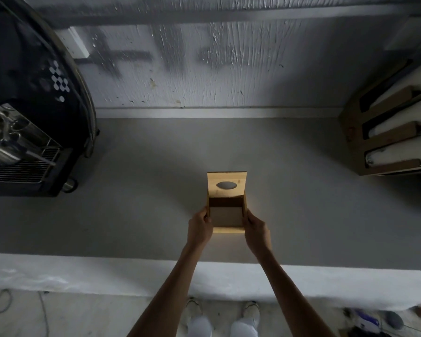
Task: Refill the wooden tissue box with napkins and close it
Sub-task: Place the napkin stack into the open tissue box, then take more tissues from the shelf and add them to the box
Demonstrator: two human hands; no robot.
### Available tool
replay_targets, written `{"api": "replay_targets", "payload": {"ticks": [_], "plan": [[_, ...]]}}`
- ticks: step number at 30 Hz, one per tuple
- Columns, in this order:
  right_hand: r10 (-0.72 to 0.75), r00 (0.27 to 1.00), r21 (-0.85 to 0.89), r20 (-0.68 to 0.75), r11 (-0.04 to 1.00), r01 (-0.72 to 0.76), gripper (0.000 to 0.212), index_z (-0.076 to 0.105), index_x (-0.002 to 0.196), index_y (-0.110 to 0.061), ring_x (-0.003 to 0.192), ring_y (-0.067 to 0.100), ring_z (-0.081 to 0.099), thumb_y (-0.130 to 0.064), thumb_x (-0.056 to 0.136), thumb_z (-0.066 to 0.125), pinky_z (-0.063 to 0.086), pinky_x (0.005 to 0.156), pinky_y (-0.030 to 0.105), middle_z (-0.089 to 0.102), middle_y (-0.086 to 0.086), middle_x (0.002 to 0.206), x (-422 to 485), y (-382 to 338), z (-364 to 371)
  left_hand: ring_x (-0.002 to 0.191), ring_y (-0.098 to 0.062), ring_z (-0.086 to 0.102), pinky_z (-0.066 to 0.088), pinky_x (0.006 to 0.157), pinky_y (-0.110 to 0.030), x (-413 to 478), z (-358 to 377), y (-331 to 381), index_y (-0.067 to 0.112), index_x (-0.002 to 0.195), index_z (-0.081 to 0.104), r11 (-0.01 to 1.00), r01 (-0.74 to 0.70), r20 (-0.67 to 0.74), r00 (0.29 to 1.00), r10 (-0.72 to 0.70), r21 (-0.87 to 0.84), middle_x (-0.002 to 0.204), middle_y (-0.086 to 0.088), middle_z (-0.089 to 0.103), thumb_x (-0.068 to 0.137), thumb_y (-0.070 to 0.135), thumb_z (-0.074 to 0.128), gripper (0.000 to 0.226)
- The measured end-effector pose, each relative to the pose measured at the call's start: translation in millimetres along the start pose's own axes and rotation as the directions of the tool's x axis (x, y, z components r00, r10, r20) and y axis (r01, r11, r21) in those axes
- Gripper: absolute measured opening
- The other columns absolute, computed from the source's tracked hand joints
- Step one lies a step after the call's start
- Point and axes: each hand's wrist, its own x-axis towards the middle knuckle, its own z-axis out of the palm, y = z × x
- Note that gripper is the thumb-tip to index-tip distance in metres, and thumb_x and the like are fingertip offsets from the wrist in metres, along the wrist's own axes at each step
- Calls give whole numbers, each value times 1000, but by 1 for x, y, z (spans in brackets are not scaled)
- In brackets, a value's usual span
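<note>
A small wooden tissue box (229, 230) stands on the grey counter (131, 215) in the middle of the view. Its hinged lid (226, 177), with an oval slot in it, is swung up and back, so the inside shows. A pale flat surface lies inside the box; I cannot tell whether it is a napkin or the bottom. My left hand (199, 227) grips the box's left wall. My right hand (255, 227) grips its right wall.
A black espresso machine (27, 117) with a steel drip grate fills the left side. A wooden rack holding white rolls (387, 132) stands at the right. A rough white wall rises behind the counter. The counter's white front edge (107, 276) runs below my arms.
</note>
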Motion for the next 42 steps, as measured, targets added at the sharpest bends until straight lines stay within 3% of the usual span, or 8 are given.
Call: {"api": "replay_targets", "payload": {"ticks": [7, 13, 16, 21, 28, 33, 38, 42], "plan": [[37, 997, 50, 71, 998, -41, 25, 68, 113, -28, 72, 16, 58, -26, 97, 49, 36, 60, 25, 66, -1, 79, -3, -3, -7, 74, -14, 57, 38, 54, -13, -9, -8, 6, 8, 117, 64, 996, 82, 38, 996, -81, -37, 89, -8, 65, 95, 12, 47, 29], [72, 971, 160, 229, 981, -110, 22, 66, 114, -29, 92, 19, 59, -24, 97, 53, 44, 71, 25, 67, 1, 97, -5, -22, -28, 93, -19, 62, 41, 72, -25, -23, -12, 15, 10, 114, 62, 999, 49, 11, 999, -49, -1, 104, -10, 68, 96, 19, 48, 24], [146, 963, 70, 226, 984, -165, 44, 49, 138, -13, 124, 28, 52, -29, 97, 53, 44, 101, 39, 55, 9, 135, -2, -21, -35, 94, -20, 59, 39, 75, -29, -29, -18, 14, 11, 112, 58, 999, 28, -3, 1000, -28, 41, 106, -10, 66, 98, 32, 44, 29], [-144, 990, -209, -5, 968, 140, 32, 57, 126, -12, 115, 25, 57, -23, 96, 53, 43, 89, 28, 61, 11, 128, -18, -59, -40, 115, -29, 58, 43, 93, -34, -24, -54, 12, 7, 118, 58, 973, -64, 23, 998, 60, 223, 121, -13, 64, 98, 35, 43, 38], [-515, 852, -292, 93, 804, 518, 19, 68, 105, -29, 95, 11, 68, -34, 96, 52, 57, 79, 35, 69, -9, 111, -1, -229, -13, 80, -36, 64, 43, 65, -37, 1, -195, 85, 5, 73, 59, 865, -396, -143, 880, 454, 309, 79, -18, 67, 93, 31, 51, 33], [-723, 691, -228, 8, 672, 705, 28, 66, 113, -28, 91, 6, 69, -42, 96, 51, 58, 77, 26, 72, -8, 109, 10, -409, -9, 71, -20, 62, 52, 65, -35, -4, -343, 206, 12, 83, 61, 716, -635, -254, 670, 698, 290, 78, -5, 65, 94, 32, 48, 27], [-819, 567, -173, -88, 574, 801, 36, 64, 116, -22, 94, 16, 69, -47, 94, 50, 56, 81, 36, 73, 1, 105, 9, -555, -32, 78, -20, 64, 48, 69, -29, -3, -466, 303, 16, 90, 64, 657, -719, -478, 507, 718, 224, 84, -1, 68, 92, 26, 51, 16], [-802, 573, -90, -166, 591, 802, 42, 63, 115, -23, 93, 17, 69, -55, 92, 47, 56, 84, 40, 73, 1, 100, 25, -623, -53, 70, -22, 62, 52, 67, -36, 12, -535, 342, 12, 88, 65, 696, -717, -578, 556, 597, 28, 80, -5, 68, 87, 22, 48, 20]]}}
